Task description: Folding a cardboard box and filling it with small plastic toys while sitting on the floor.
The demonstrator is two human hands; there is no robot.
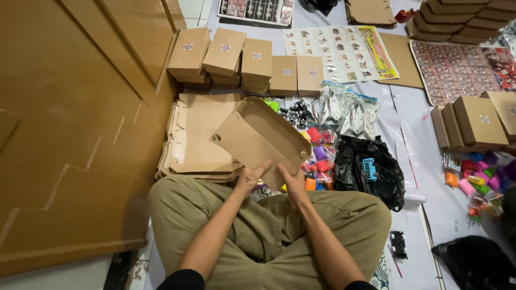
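Sitting cross-legged on the floor point(414, 161), which is covered in pale sheeting, a person in olive trousers point(269, 225) works over the lap. Large brown board panel point(70, 134) fills the whole left side, leaning or lying flat; cannot tell which. Just right of it, a stack of flat unfolded box blanks point(201, 134) lies on the floor, touching the knee area. Half-folded brown cardboard box point(260, 137) is held above the lap, tilted, open side up, its far end over the blank stack and the coloured clutter. Left hand point(251, 180) grips the near edge of the box, thumb on top, fingers curled under and pinching the cardboard. Right hand point(294, 182) holds the same edge just beside it, fingers likewise pressed on the board, tips hidden beneath.

Row of finished closed boxes point(247, 64), each with a round sticker on the lid, runs along the far side. More closed boxes point(475, 121) sit at the right, another pile point(462, 19) in the top right corner. Printed sticker sheets point(341, 51) lie flat beyond the row. Black plastic bag point(368, 169) sits near the right knee, clear shiny packets point(344, 110) behind it. Small bright-coloured plastic pieces point(320, 156) lie between box and bag; another scatter point(475, 180) at far right.
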